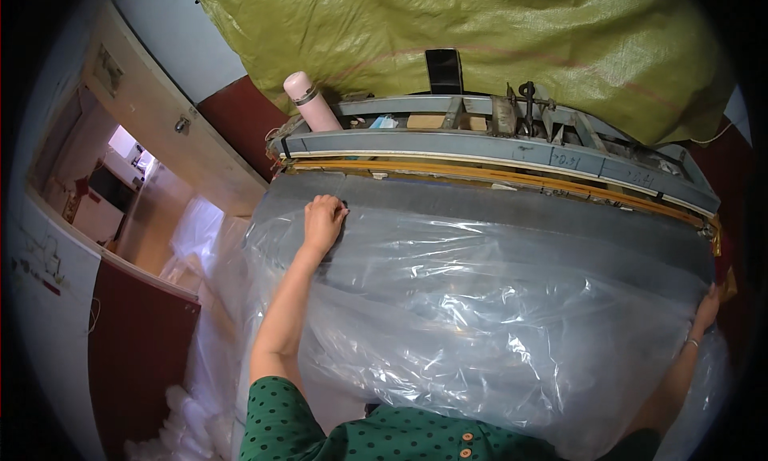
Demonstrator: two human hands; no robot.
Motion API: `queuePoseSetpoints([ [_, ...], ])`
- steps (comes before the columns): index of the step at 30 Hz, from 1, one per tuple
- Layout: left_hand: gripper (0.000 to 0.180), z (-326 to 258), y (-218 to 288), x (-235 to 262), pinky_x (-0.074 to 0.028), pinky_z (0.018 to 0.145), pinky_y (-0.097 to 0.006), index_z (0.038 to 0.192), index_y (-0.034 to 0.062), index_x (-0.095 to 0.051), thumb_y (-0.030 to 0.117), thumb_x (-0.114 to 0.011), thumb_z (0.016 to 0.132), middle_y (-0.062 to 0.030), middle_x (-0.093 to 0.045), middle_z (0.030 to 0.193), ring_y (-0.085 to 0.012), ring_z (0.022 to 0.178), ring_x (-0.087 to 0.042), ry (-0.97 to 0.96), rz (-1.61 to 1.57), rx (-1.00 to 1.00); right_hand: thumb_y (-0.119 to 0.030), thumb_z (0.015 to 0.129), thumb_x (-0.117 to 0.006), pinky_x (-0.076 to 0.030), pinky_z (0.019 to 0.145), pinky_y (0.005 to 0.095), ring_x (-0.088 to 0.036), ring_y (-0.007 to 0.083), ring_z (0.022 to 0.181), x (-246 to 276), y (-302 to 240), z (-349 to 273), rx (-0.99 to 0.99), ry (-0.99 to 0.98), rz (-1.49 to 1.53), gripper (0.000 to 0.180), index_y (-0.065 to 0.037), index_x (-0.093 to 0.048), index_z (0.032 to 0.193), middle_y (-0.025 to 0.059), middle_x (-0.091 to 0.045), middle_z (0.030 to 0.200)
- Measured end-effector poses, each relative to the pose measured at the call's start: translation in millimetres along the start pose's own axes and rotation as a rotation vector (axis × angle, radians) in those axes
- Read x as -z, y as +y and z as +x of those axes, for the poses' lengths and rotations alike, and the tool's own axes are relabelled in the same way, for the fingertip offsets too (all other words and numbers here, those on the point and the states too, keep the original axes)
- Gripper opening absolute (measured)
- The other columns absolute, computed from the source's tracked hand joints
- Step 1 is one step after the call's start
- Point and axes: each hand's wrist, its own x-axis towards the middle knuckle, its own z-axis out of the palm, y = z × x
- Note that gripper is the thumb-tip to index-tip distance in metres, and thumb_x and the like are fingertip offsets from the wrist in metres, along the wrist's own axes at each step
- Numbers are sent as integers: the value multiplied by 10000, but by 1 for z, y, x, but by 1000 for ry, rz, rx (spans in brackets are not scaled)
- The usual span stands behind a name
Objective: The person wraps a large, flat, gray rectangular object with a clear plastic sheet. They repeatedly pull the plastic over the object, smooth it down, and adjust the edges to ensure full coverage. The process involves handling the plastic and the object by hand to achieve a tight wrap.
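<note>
Both hands' fingers clenched on the plastic sheet [480, 301] before the sealing machine [496, 145], pink flask [310, 101] beside.

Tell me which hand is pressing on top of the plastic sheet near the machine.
The left hand, flat atop the clear plastic sheet; the right hand grips its far edge.

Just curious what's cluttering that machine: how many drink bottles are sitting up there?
1. A pink bottle stands at the left end of the grey machine frame, beyond the clear plastic sheet. Others could be hidden behind the frame.
</note>
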Motion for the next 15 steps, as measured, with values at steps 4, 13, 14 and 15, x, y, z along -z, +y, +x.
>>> queuePoseSetpoints([
  [4,197,6,3,-36,-412,744,-379,833,45,-561,132,-682,704,-94,-565,865,-293,854,-515,40,-271,-11,-366,910,-470,-426,804,296,-576,226,930,48,108,59,-106,7,594,431,-7,-558,1133,111,-619,1021],
  [13,216,1,-5,-5,-425,728,-379,844,45,-574,125,-695,685,-96,-564,838,-291,847,-518,90,-270,-29,-363,903,-500,-422,736,253,-520,133,815,52,62,8,-251,78,1007,392,-48,-550,1131,12,-542,897],
  [14,186,3,-5,-6,-424,720,-380,815,52,-583,128,-692,685,-88,-568,818,-287,835,-520,44,-241,-28,-366,895,-513,-423,762,254,-534,145,852,58,75,21,-182,-17,1013,418,-42,-540,1157,17,-556,964],
  [15,156,9,-2,-27,-424,712,-381,786,59,-593,131,-689,686,-81,-571,798,-282,822,-521,4,-277,-41,-369,887,-527,-424,788,255,-549,157,888,103,98,40,-91,-62,975,446,-35,-529,1183,23,-570,1031],
])
